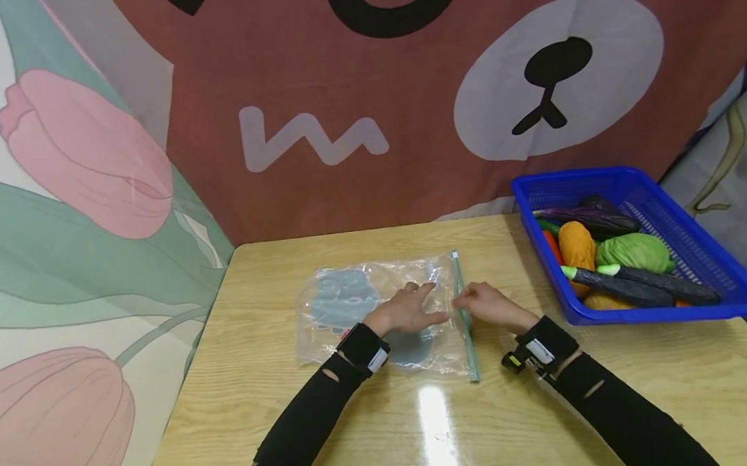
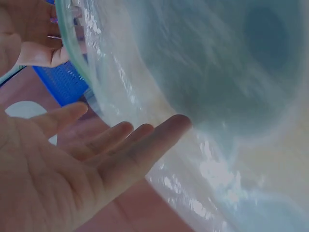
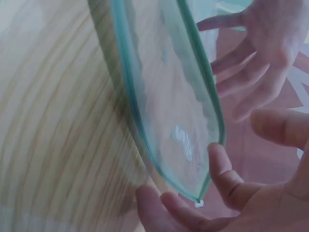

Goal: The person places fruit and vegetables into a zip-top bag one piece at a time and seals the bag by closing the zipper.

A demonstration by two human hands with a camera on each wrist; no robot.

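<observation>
1. While the bag (image 1: pixel 366 292) lies on the worktop (image 1: pixel 246 322), its green rim (image 1: pixel 469 347) stands parted.
2. The left hand (image 1: pixel 408 309) is released, fingers outstretched over the bag, perhaps to steady it.
3. The right hand (image 1: pixel 491 306) meets the rim, probably spreading it; whether it grips is unclear.
4. The basket (image 1: pixel 634 314) keeps vegetables (image 1: pixel 636 251) together, right.

The bag (image 1: pixel 351 296) lies on the table (image 1: pixel 506 408), left of the basket (image 1: pixel 665 314).
</observation>
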